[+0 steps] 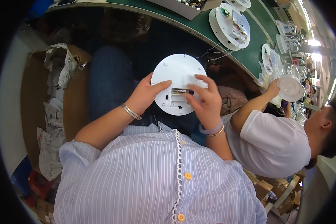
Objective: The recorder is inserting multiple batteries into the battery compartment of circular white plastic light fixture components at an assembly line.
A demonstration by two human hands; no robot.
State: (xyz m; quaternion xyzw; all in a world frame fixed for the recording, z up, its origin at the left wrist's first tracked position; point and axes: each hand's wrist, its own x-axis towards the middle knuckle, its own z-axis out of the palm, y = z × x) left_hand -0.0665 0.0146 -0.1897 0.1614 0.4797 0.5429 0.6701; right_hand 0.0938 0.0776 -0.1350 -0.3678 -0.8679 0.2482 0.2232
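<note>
A round white housing (177, 69) is held up over my lap, its flat side with a battery compartment facing me. My left hand (147, 92) grips its left edge, the thumb lying across the surface. In the upper slot of the compartment lies a dark cylindrical battery (180, 90); the slot below it looks bare. My right hand (208, 102) is over the housing's right side, slightly smeared by motion. Its fingers are apart, with thumb and forefinger close to the battery's right end; whether they touch it I cannot tell.
A green workbench (198, 23) curves across the top, bearing a box of batteries (192, 4) and an opened white round unit (233, 28) with wires over the edge. An open carton (74, 93) with plastic bags stands left. At right, a co-worker (276, 142) holds a white round part (290, 88).
</note>
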